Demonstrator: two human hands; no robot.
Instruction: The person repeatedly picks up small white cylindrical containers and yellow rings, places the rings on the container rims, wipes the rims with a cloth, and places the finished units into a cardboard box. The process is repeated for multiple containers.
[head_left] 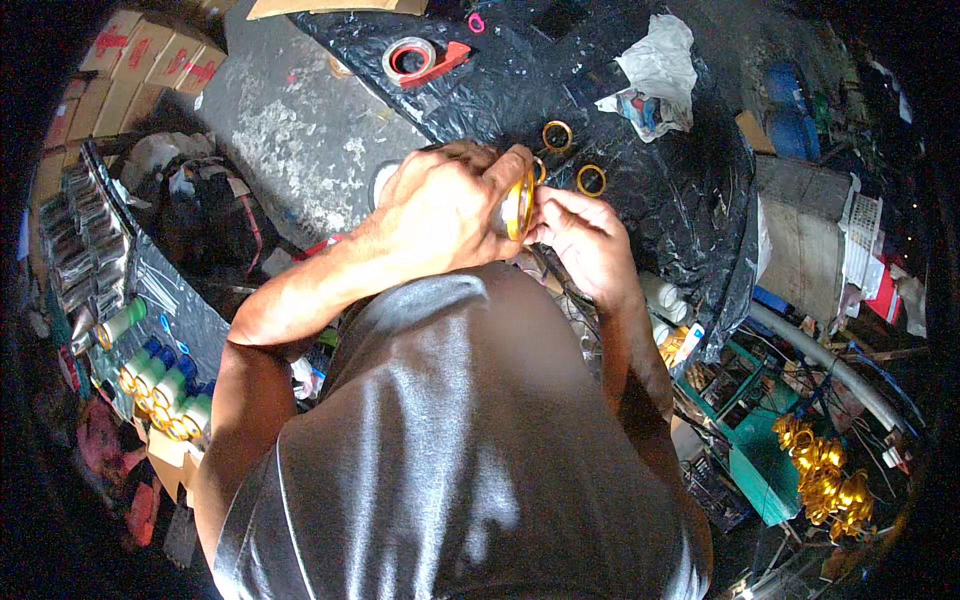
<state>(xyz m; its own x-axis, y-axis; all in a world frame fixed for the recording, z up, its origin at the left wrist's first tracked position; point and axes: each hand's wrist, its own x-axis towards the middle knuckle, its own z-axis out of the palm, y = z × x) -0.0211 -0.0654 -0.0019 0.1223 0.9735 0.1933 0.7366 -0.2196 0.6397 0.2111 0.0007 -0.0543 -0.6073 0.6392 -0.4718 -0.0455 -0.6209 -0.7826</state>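
My left hand (430,210) is closed around a pale tube with a shiny gold rim (519,208) facing right. The palm and fingers hide most of the tube, and a white round end shows at the far side of the hand. At the gold rim, my right hand (592,240) has its thumb and fingertips pressed together; whatever they pinch is too small or hidden to name. Just beyond the hands, a gold ring (557,137) and another gold ring (591,181) lie on black plastic sheeting (520,85). Part of a third ring shows behind the tube.
A red tape dispenser (436,66) and a small pink loop (476,22) lie farther back. A crumpled white bag (665,65) is at the back right. Gold-rimmed tubes (165,385) stand at the left. Gold pieces (820,475) hang by a green box (755,465).
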